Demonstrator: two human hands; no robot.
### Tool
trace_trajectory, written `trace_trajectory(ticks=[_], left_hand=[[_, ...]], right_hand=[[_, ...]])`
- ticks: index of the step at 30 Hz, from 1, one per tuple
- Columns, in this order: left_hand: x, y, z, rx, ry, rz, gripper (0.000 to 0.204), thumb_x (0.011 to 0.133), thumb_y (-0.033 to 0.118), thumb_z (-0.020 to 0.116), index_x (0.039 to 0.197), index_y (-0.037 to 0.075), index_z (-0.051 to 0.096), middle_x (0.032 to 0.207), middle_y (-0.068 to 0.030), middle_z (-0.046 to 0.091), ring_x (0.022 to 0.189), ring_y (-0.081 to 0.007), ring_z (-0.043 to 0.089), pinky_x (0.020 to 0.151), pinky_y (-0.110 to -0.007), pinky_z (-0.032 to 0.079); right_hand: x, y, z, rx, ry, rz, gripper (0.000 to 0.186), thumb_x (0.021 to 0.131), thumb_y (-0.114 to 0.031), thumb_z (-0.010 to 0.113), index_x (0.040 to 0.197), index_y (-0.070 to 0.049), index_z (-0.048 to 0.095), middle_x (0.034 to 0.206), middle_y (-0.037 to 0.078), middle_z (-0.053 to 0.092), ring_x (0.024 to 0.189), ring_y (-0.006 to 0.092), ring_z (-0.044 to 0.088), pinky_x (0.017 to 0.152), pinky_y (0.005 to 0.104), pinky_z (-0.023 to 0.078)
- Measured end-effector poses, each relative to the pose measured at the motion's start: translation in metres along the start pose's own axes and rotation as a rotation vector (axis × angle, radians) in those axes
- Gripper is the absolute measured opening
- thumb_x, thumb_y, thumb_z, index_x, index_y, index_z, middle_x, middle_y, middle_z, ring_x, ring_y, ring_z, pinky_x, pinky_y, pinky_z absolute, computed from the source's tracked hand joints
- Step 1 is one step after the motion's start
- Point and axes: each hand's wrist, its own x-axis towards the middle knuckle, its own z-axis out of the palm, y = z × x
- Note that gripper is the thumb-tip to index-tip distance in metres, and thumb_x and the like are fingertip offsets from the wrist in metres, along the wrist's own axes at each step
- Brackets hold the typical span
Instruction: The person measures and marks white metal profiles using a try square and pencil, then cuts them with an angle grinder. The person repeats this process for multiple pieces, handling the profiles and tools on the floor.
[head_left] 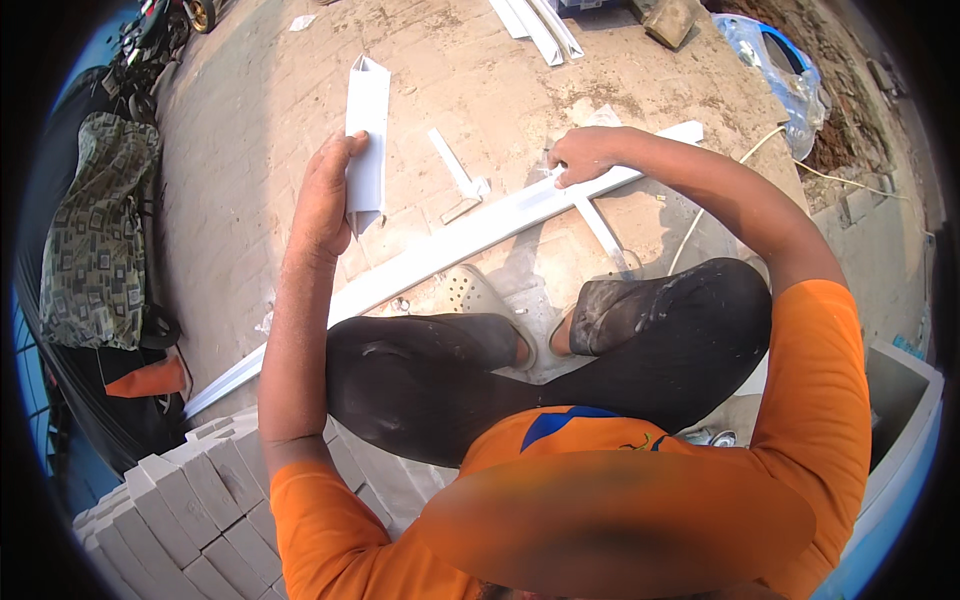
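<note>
My left hand [325,195] grips a short white angled strip piece [367,140], held upright above the paved ground. My right hand [580,155] presses down on a long white strip [450,250] that lies diagonally across the pavement in front of my crossed legs. Whether a small tool sits under the right fingers, I cannot tell. My feet in worn sandals [480,300] rest just below the long strip.
Short white offcuts [455,170] and another cut strip [600,230] lie near the long one. More white profiles [540,25] lie at the top. Grey paving blocks [190,500] are stacked lower left. A patterned bag [95,230] sits left; a white cable [700,230] runs right.
</note>
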Motion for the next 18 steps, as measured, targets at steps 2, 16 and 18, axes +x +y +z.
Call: trace_trajectory(ticks=[2, 16, 18], left_hand=[[0.007, 0.007, -0.005, -0.099, -0.024, 0.002, 0.062, 0.101, 0.045, 0.065, 0.14, -0.002, 0.059, 0.099, -0.0119, 0.068, 0.086, -0.0195, 0.07, 0.072, -0.035, 0.056], [0.071, -0.017, -0.029, -0.32, 0.026, 0.154, 0.06, 0.095, 0.034, 0.063, 0.144, 0.001, 0.054, 0.109, -0.0125, 0.064, 0.096, -0.0223, 0.068, 0.08, -0.039, 0.056], [0.072, -0.018, -0.037, -0.32, 0.068, 0.16, 0.057, 0.096, 0.036, 0.062, 0.141, 0.001, 0.056, 0.109, -0.0112, 0.064, 0.095, -0.0212, 0.066, 0.08, -0.039, 0.055]], right_hand=[[0.082, -0.042, 0.0, 0.029, 0.132, 0.043, 0.048, 0.103, -0.04, 0.07, 0.136, -0.005, 0.075, 0.135, 0.024, 0.075, 0.126, 0.0394, 0.072, 0.106, 0.0487, 0.057], [0.296, -0.093, 0.15, 0.185, 0.785, 0.537, 0.036, 0.096, -0.033, 0.076, 0.122, -0.009, 0.073, 0.12, 0.016, 0.077, 0.122, 0.0345, 0.07, 0.104, 0.0511, 0.052], [0.28, -0.096, 0.114, 0.645, 0.773, 0.485, 0.033, 0.096, -0.028, 0.078, 0.119, -0.004, 0.073, 0.11, 0.019, 0.079, 0.107, 0.0384, 0.077, 0.096, 0.0523, 0.058]])
